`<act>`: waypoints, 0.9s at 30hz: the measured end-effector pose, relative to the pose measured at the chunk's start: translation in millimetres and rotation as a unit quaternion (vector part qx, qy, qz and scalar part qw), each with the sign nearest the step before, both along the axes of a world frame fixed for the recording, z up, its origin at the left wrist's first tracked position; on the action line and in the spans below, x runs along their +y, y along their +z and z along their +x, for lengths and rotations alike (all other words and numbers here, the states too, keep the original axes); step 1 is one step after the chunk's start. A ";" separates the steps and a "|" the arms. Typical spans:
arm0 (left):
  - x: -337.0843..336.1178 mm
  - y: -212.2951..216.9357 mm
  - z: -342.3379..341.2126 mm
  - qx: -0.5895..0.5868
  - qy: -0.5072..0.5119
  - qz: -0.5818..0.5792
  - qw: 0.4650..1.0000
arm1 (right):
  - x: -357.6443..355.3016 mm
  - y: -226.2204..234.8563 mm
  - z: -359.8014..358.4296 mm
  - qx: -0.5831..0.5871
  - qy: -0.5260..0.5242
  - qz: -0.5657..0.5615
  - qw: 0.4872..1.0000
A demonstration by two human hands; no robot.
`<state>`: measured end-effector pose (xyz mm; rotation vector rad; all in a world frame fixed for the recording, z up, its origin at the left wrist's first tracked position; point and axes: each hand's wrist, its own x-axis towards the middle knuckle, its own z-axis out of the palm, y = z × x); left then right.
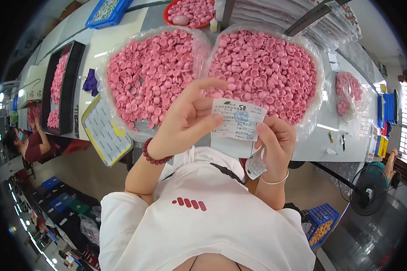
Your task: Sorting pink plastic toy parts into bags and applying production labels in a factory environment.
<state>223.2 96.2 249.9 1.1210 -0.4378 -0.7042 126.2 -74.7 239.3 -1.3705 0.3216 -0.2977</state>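
A small white printed label with a round blue stamp is held up in front of me, over the table's near edge. My left hand touches its left edge with the thumb, while the index finger stretches out above it. My right hand pinches the label's right side between thumb and fingers. A curled strip of printed paper hangs below the right hand. Behind my hands lie two open clear plastic bags, a left heap of pink round cup-shaped pieces and a right heap of pink pieces.
A clipboard-like yellow-edged board overhangs the table at left, near a purple cloth and a black tray. Behind stand a red basin and blue tray. At right are a smaller bag and a fan. Other people sit at both sides.
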 end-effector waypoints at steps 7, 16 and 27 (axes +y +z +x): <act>34.4 -10.6 -24.0 -0.142 0.035 0.040 0.988 | 21.9 3.4 -14.8 0.005 0.035 -0.009 0.999; 47.5 -0.5 -33.7 -0.075 0.026 0.038 0.996 | 29.7 5.5 -18.8 0.026 0.049 -0.053 0.997; 37.5 -8.2 -41.6 -0.155 0.063 0.075 0.983 | 4.6 22.5 -26.2 0.030 0.007 -0.106 0.994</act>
